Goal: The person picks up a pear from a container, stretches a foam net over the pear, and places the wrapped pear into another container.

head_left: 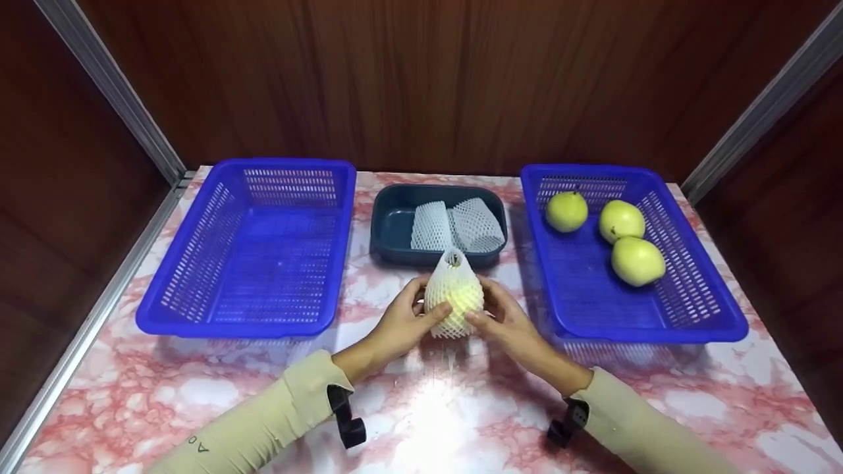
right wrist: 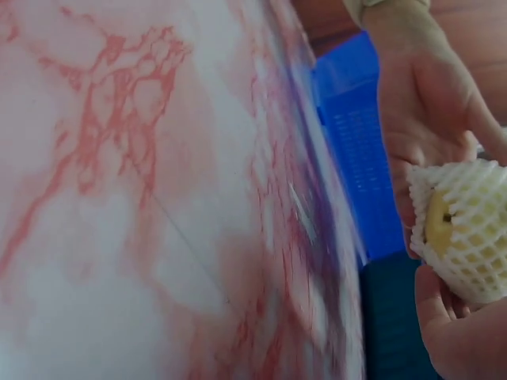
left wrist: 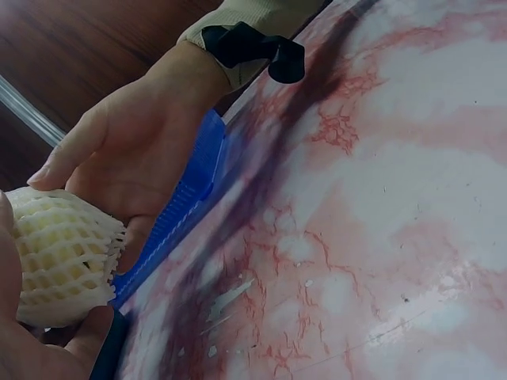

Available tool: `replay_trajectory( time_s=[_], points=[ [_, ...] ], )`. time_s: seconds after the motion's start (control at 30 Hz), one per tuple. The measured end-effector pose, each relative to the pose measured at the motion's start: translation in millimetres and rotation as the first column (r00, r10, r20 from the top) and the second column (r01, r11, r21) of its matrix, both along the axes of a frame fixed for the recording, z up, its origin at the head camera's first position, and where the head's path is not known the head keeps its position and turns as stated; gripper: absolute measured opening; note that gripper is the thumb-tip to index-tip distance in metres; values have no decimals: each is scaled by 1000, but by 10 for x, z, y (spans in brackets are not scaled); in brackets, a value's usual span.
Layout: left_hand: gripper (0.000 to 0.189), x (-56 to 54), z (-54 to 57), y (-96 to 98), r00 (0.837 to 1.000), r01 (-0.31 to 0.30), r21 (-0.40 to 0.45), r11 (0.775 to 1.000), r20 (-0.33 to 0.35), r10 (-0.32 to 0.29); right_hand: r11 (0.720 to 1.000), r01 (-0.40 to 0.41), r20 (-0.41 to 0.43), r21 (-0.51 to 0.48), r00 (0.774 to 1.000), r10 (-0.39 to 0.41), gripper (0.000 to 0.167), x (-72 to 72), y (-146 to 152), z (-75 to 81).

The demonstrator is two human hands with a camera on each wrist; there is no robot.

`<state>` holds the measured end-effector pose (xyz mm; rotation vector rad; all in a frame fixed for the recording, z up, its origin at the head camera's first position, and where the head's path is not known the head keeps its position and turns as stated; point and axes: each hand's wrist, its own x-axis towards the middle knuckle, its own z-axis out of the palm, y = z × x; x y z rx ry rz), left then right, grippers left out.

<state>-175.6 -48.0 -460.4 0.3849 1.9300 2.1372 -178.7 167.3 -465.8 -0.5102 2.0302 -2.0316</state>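
Note:
In the head view, a yellow-green pear in a white foam net sleeve (head_left: 454, 296) is between both hands, above the front of the dark bin. My left hand (head_left: 400, 324) grips its left side, the thumb on the front. On the right side my right hand (head_left: 514, 329) holds it, thumb likewise forward. The sleeve narrows to an opening at the top, through which a dark stem shows. Both wrist views show the netted pear (left wrist: 62, 249) between the fingers; in the right wrist view the end of the pear (right wrist: 440, 222) is bare at the sleeve's open edge.
A dark teal bin (head_left: 394, 247) behind the hands holds two flat foam net sleeves (head_left: 431, 226). To the left stands a blue basket (head_left: 276, 263) with nothing in it. The blue basket (head_left: 593, 309) at right holds three bare pears (head_left: 637, 261). Wooden panels (head_left: 421, 85) enclose the marbled table (head_left: 263, 408).

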Motion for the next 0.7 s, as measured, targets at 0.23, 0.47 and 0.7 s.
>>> replay_trajectory(
  time_s=[0.23, 0.47, 0.7],
  points=[
    [59, 19, 37, -28, 1000, -23, 15, 1000, -10, 23, 983, 114, 4, -143, 993, -115, 61, 7, -44, -9],
    [42, 59, 57, -50, 998, -64, 91, 994, -15, 66, 968, 127, -1, -218, 991, -131, 31, 22, -72, -2],
    [48, 56, 22, -57, 998, -54, 75, 996, -18, 56, 960, 32, 14, -278, 999, -30, 43, 27, -94, -5]
  ],
)
